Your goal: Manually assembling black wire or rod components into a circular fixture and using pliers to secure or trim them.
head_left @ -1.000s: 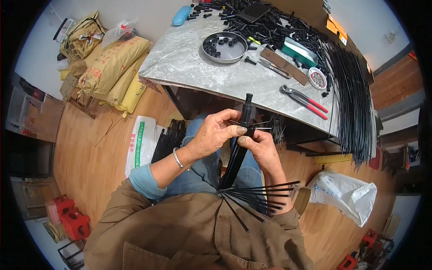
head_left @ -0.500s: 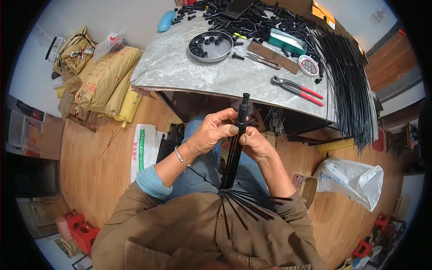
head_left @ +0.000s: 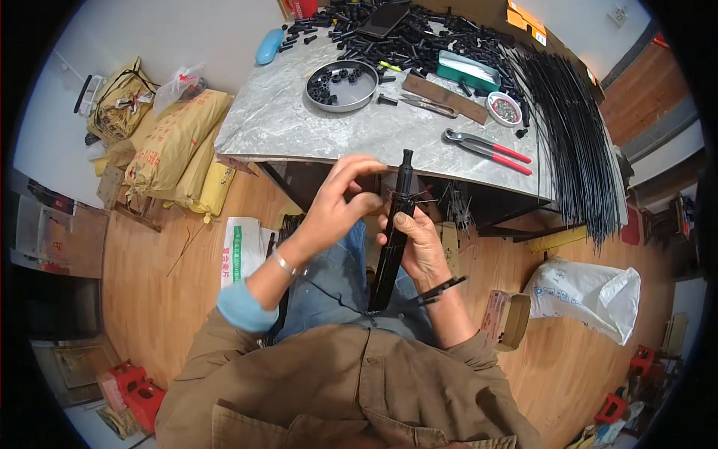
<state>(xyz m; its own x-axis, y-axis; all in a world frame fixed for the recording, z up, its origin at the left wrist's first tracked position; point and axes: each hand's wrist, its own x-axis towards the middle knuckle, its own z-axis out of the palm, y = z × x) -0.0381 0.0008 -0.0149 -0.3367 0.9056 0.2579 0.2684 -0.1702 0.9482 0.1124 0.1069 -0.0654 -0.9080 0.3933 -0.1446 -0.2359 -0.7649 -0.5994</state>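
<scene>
In front of my lap a black umbrella frame [head_left: 390,262] stands nearly upright, leaning slightly right at the top. Its slim end [head_left: 406,165] reaches to just before the table edge. Thin ribs lie folded along the shaft, and a few wires poke out near its upper collar. My right hand [head_left: 420,243] grips the frame just below that collar, thumb across the front. To the left of the shaft is my left hand [head_left: 336,202], raised with fingers apart and holding nothing. Several black rib ends [head_left: 443,290] cross over my right forearm.
On the grey table [head_left: 277,112] are a round metal tray [head_left: 351,101] of small black parts, red-handled pincers [head_left: 493,151], scissors [head_left: 430,105], a teal box [head_left: 467,71] and a small bowl [head_left: 504,109]. Black rods [head_left: 565,135] lie at right. A white sack [head_left: 583,299] rests on the floor.
My left hand has let go of the frame and drawn away left, its fingers spreading. The rib ends fanned over my lap have swung up over the right forearm. My right hand keeps its grip.
</scene>
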